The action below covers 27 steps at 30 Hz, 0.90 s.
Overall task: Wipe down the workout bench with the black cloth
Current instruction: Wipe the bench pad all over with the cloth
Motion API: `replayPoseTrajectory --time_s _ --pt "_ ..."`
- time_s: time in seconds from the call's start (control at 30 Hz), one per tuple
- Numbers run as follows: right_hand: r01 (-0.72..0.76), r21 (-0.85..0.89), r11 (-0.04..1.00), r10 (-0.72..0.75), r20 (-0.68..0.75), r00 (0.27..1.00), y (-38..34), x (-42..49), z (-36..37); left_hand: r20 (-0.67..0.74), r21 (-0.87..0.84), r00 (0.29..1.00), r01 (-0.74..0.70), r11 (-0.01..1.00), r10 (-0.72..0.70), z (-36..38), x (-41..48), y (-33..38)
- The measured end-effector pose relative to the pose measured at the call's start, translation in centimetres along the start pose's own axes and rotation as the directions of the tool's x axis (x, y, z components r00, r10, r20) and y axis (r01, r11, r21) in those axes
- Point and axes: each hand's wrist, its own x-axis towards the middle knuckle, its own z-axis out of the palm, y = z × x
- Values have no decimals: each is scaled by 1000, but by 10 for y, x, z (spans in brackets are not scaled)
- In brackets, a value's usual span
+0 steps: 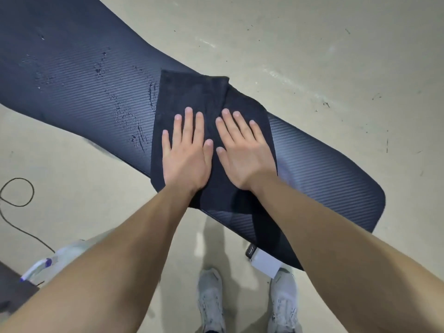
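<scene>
A long dark ribbed pad, the workout bench (72,75), runs from the upper left to the lower right. A black cloth (192,92) lies folded across its middle. My left hand (186,152) and my right hand (242,152) press flat on the cloth side by side, fingers spread and pointing away from me. Wet droplets and streaks (127,114) show on the pad just left of the cloth. The pad to the right of the cloth looks dry.
A spray bottle (40,266) lies at the lower left beside a dark surface (14,287). A thin black cable (16,192) loops on the pale concrete floor. A tag (263,260) hangs at the pad's near edge. My grey shoes (211,299) stand below.
</scene>
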Motion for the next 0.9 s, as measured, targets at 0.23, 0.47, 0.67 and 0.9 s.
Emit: replayPoseTrajectory --time_s 0.23,0.47,0.67,0.9 --pt "-101 19 995 100 57 993 66 -135 8 83 -22 996 21 1000 -19 28 -108 101" --pt "-262 -57 963 267 131 955 130 -233 17 182 -52 972 -140 989 147 43 -165 192" --pt "-101 -64 993 110 163 981 121 -221 10 198 -48 963 -175 983 181 40 -163 172" --pt "141 -11 990 -138 155 978 36 -102 2 101 -69 976 202 977 -194 22 -111 72"
